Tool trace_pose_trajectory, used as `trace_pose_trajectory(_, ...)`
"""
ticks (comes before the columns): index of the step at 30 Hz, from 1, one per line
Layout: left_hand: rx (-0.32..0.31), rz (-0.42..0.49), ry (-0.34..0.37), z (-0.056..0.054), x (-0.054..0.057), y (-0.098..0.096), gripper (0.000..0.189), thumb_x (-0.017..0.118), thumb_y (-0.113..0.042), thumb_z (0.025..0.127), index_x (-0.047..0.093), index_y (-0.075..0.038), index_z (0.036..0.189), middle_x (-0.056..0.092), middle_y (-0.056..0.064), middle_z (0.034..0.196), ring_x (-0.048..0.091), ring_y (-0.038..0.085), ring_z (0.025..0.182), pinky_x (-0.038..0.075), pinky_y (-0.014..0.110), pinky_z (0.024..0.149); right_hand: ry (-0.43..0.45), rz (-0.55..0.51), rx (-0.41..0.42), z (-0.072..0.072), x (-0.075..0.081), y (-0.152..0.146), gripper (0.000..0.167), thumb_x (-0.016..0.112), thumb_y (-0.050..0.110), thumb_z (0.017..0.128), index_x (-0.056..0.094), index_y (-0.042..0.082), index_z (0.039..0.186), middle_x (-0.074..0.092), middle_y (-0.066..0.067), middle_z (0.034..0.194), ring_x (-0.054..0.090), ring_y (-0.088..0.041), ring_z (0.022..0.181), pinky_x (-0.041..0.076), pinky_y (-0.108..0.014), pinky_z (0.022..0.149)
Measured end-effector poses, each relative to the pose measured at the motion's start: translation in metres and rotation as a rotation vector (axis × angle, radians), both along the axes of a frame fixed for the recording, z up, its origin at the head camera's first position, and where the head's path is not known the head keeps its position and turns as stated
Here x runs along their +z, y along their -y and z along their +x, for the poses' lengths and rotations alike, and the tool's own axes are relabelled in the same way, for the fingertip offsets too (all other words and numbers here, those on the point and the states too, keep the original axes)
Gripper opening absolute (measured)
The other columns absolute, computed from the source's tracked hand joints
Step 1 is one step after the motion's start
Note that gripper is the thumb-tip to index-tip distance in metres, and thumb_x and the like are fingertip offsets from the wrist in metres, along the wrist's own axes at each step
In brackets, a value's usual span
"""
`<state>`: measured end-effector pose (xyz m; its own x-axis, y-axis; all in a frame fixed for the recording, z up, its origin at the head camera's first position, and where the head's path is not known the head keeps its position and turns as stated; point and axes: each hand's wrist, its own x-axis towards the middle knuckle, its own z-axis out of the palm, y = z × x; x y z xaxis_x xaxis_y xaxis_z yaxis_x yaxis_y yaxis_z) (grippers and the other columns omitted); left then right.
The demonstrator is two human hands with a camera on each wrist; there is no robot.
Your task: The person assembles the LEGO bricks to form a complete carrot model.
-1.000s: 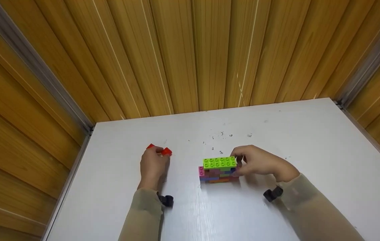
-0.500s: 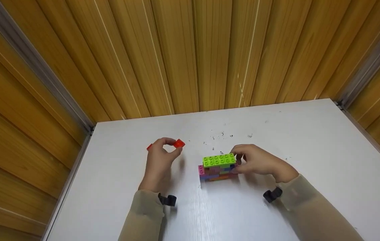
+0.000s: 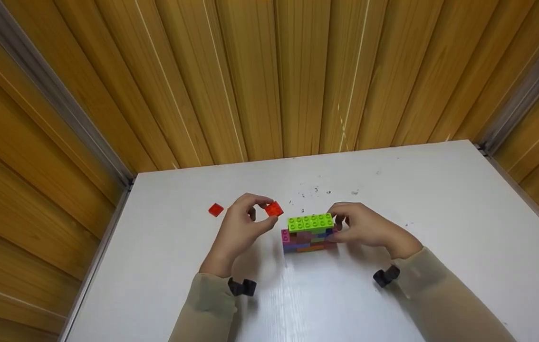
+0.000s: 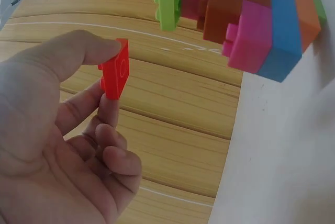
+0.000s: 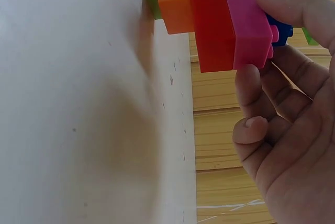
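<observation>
My left hand [image 3: 245,221] pinches a thin red toy building brick [image 3: 274,209] between thumb and fingertips, raised over the table just left of a stacked block. In the left wrist view the red brick [image 4: 116,69] is edge-on, its studs facing the palm. The block of building bricks [image 3: 303,241] has a lime green studded top [image 3: 310,222] and layers of pink, brown, blue, orange and red below. Its right end is gripped by my right hand [image 3: 364,225]; in the right wrist view the thumb lies along a pink brick [image 5: 251,30], fingers on the far side.
A second flat red brick [image 3: 216,209] lies on the white table [image 3: 165,247] to the left of my left hand. Small dark marks dot the tabletop behind the block. Wood-patterned walls [image 3: 250,80] rise at the back and both sides.
My left hand has lifted one red brick off the table and carried it right, towards the block, uncovering the second red brick. My right hand keeps its grip on the block.
</observation>
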<state>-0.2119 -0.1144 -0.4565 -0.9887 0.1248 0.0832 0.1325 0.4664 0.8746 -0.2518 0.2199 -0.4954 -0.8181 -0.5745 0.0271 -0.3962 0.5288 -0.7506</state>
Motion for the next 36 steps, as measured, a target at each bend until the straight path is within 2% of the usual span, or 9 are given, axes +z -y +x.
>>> trace_pose_trajectory(5, -0.098, 0.019, 0.015, 0.001, 0.002, -0.002, 0.031, 0.089, -0.020, 0.097, 0.082, -0.022, 0.128, 0.072, 0.000, 0.127, 0.061, 0.032, 0.114, 0.056, 0.037, 0.093, -0.003, 0.000, 0.004, 0.001, 0.002, 0.000, 0.032, 0.087, 0.016, 0.091, 0.081, 0.017, 0.122, 0.075, -0.001, 0.116, 0.066, -0.025, 0.105, 0.054, -0.037, 0.088)
trace_pose_trajectory(8, -0.152, 0.026, -0.002, 0.002, 0.001, -0.003, 0.030, 0.088, -0.020, 0.098, 0.082, -0.020, 0.127, 0.072, 0.002, 0.125, 0.060, 0.031, 0.112, 0.054, 0.038, 0.092, -0.002, 0.005, 0.001, 0.000, 0.002, 0.001, 0.031, 0.086, 0.016, 0.091, 0.081, 0.019, 0.121, 0.075, 0.001, 0.115, 0.066, -0.024, 0.106, 0.053, -0.036, 0.088)
trace_pose_trajectory(11, -0.179, 0.027, -0.009, 0.002, -0.001, -0.004, 0.029, 0.087, -0.021, 0.098, 0.082, -0.020, 0.127, 0.071, 0.001, 0.124, 0.058, 0.027, 0.109, 0.052, 0.038, 0.092, 0.003, 0.010, -0.003, -0.001, 0.001, 0.001, 0.031, 0.085, 0.015, 0.090, 0.081, 0.020, 0.121, 0.075, 0.002, 0.115, 0.066, -0.025, 0.106, 0.054, -0.038, 0.090)
trace_pose_trajectory(18, -0.197, 0.010, 0.021, 0.003, -0.005, -0.010, 0.030, 0.088, -0.023, 0.097, 0.083, -0.024, 0.126, 0.071, -0.002, 0.124, 0.057, 0.023, 0.109, 0.051, 0.036, 0.088, 0.008, 0.004, 0.002, -0.001, -0.001, 0.001, 0.031, 0.087, 0.016, 0.091, 0.081, 0.019, 0.121, 0.075, 0.002, 0.115, 0.066, -0.024, 0.105, 0.056, -0.040, 0.091)
trace_pose_trajectory(28, -0.194, -0.009, 0.031, 0.002, -0.008, -0.014, 0.032, 0.087, -0.019, 0.095, 0.084, -0.022, 0.127, 0.071, -0.002, 0.123, 0.058, 0.023, 0.109, 0.052, 0.033, 0.085, -0.030, 0.002, 0.020, -0.001, 0.000, 0.001, 0.027, 0.086, 0.014, 0.091, 0.080, 0.021, 0.117, 0.074, 0.004, 0.111, 0.067, -0.022, 0.103, 0.057, -0.037, 0.090)
trace_pose_trajectory(36, -0.193, -0.012, 0.101, 0.004, -0.006, -0.014, 0.033, 0.085, -0.021, 0.097, 0.081, -0.026, 0.129, 0.075, -0.004, 0.132, 0.063, 0.023, 0.107, 0.057, 0.033, 0.081, -0.017, 0.000, 0.017, -0.001, -0.001, 0.000, 0.027, 0.087, 0.016, 0.091, 0.080, 0.020, 0.117, 0.074, 0.004, 0.112, 0.066, -0.023, 0.104, 0.057, -0.040, 0.093)
